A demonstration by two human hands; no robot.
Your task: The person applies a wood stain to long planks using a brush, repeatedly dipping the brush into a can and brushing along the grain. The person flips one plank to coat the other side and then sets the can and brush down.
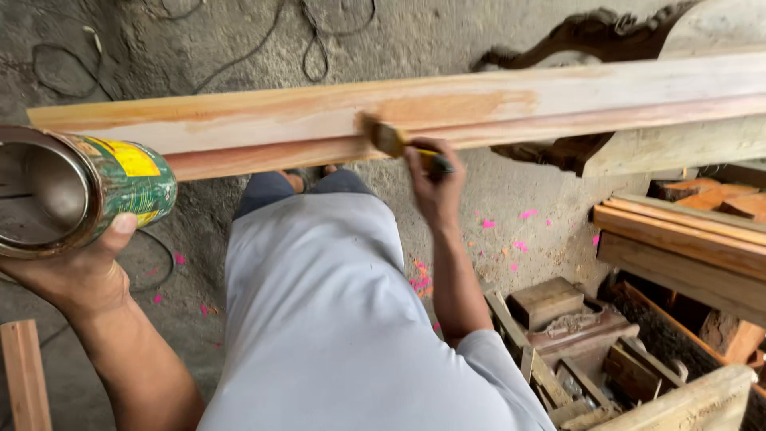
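Observation:
A long pale wooden beam (558, 100) crosses the view from left to right, with darker wet patches along its middle. My right hand (435, 182) grips a paintbrush (391, 140) whose bristles press on the beam's near face. My left hand (76, 267) holds an open metal can (76, 191) with a green and yellow label, tipped on its side at the left edge. Its inside looks shiny and I cannot tell how much liquid it holds.
Stacked wooden planks (686, 239) and offcut blocks (550, 299) lie at the right. A dark carved wooden piece (590, 32) sits behind the beam. Cables (239, 48) trail over the concrete floor, which has pink specks. A wooden strip (24, 375) stands at the lower left.

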